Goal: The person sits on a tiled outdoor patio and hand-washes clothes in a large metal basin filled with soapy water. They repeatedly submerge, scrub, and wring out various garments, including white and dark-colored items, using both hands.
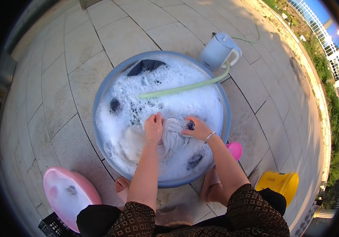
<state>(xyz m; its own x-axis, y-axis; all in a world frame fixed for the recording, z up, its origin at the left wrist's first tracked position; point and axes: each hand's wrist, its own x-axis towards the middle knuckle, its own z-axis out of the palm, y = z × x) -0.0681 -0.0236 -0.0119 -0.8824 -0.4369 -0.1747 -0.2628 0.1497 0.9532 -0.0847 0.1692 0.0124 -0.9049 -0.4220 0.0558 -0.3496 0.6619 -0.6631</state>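
Observation:
A large blue-grey round basin (97,91) full of white suds (184,71) stands before me. Inside it, bunched white wet cloth (174,133) rises out of the foam between my two hands. My left hand (154,127) is closed on the cloth's left side, thumb on top. With fingers curled, my right hand (199,129) grips the right side, where a dark patch (190,125) shows at the fingers. Paler soaked fabric (132,142) lies left of my left hand. Dark cloth (145,67) pokes up at the far rim. Suds hide the rest.
A green hose (184,88) crosses the far rim into the foam. Beyond it stands a light-blue electric kettle (220,51). A pink basin of suds (82,186) is at lower left by a black crate (54,226). A pink round object (234,150) and yellow bucket (279,185) are right.

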